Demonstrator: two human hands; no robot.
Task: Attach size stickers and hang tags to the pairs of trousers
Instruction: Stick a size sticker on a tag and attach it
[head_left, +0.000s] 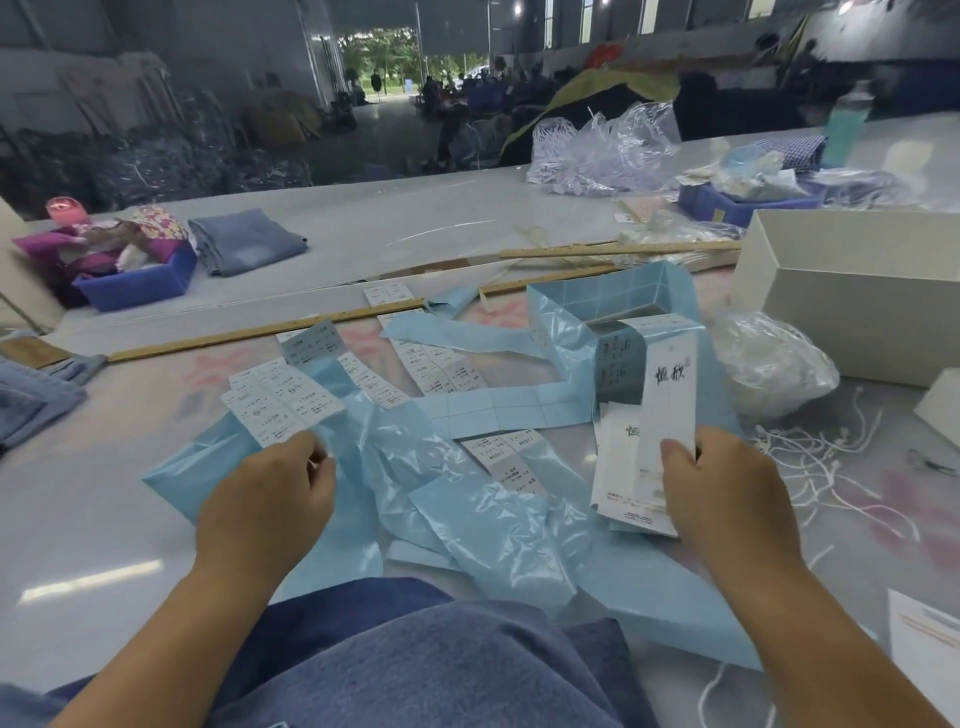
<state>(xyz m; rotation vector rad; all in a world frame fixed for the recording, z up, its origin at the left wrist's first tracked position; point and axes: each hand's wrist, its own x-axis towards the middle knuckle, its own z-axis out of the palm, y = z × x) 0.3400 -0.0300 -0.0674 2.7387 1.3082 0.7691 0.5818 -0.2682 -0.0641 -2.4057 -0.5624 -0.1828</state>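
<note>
White hang tag (666, 410) with black brush script in right grip (727, 499), left grip (270, 493) pinching printed sticker sheet (283, 400)

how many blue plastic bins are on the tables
2. One blue bin sits at the far left, holding colourful fabric, beside folded jeans. The other blue bin is at the far right, behind the white box. More may be hidden by clutter.

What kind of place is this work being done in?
Probably a garment factory's finishing hall. Printed size stickers on blue backing sheets and white hang tags cover the long table, folded jeans wait farther back, and loose tag strings lie at the right.
</note>
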